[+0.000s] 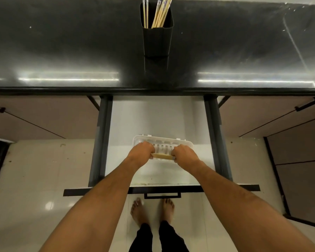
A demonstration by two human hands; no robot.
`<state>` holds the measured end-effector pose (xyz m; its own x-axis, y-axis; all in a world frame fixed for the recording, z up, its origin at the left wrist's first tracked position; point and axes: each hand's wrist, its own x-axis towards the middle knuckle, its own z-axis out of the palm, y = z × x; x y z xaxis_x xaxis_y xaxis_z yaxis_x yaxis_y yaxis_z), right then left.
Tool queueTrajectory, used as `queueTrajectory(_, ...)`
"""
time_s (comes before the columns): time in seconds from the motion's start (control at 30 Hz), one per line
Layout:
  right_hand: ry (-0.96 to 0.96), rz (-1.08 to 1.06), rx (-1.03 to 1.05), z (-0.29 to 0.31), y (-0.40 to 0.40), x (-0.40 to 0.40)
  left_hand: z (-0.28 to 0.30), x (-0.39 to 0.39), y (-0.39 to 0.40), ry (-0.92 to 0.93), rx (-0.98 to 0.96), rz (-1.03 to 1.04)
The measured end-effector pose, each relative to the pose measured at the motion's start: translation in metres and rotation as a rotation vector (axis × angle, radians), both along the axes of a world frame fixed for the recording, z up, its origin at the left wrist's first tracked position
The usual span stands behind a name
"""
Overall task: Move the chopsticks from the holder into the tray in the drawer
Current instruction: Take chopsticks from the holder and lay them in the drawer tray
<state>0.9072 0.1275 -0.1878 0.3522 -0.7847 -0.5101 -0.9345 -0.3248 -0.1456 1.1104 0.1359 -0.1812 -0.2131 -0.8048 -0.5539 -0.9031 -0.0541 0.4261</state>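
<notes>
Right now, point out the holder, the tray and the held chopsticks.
holder [157,42]: head view, front wall.
tray [164,142]: head view, far rim.
held chopsticks [163,156]: head view, middle of the bundle between both hands.

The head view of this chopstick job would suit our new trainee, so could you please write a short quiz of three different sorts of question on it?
1. True or false: the black holder on the countertop is already empty.
2. Multiple choice: the bundle of chopsticks over the white tray is held by
A. the left hand only
B. the right hand only
C. both hands, one at each end
3. Short answer: where does the white tray lie?

Key
1. False: chopsticks still stand in the holder.
2. C: the left hand and the right hand each grip one end.
3. In the open drawer below the countertop.
</notes>
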Motion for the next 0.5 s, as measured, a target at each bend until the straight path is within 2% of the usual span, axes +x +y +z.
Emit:
queueTrajectory(0.13, 0.013, -0.011, 0.000, -0.009, -0.002, 0.001, -0.005, -0.003, -0.004, 0.018, 0.025, 0.014)
queueTrajectory(0.23, 0.017, -0.008, -0.030, -0.012, -0.002, 0.000, -0.010, -0.003, -0.006, -0.030, -0.035, -0.030)
queueTrajectory(0.5, 0.039, -0.018, -0.099, -0.011, -0.004, -0.008, -0.016, 0.000, -0.004, 0.048, -0.045, 0.090)
